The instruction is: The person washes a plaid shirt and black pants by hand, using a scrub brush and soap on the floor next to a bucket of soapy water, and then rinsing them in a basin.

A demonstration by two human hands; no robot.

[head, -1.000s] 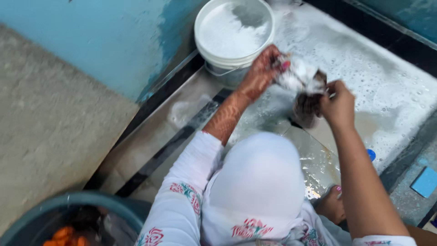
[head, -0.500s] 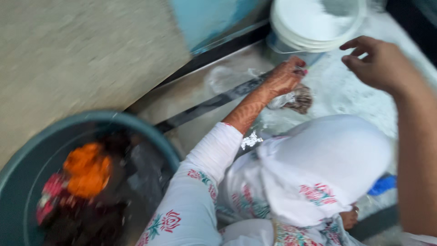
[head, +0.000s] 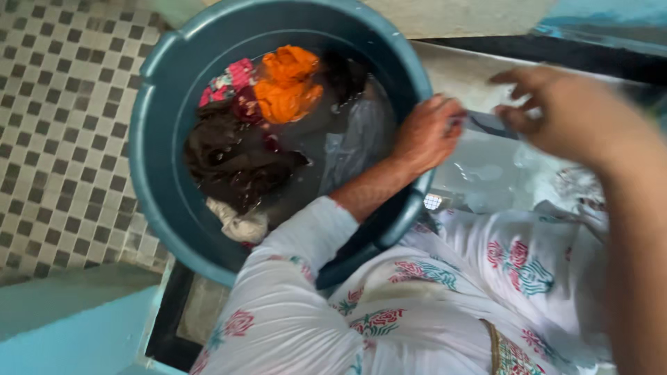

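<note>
At nine o'clock of the hands, the teal tub (head: 163, 173) holds orange, pink and dark clothes (head: 267, 118) soaking in murky water, seemingly not yet scrubbed. The left hand (head: 427, 135) curls over the tub's three-o'clock rim; the right hand (head: 570, 114) hovers open, empty.

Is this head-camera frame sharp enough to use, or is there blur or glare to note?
Head view: the right hand is motion-blurred, fingers smeared; the left hand at the teal tub's rim is softer but readable; the soaking clothes are reasonably sharp; a small bright glint sits on the wet floor; lighting is even.
</note>
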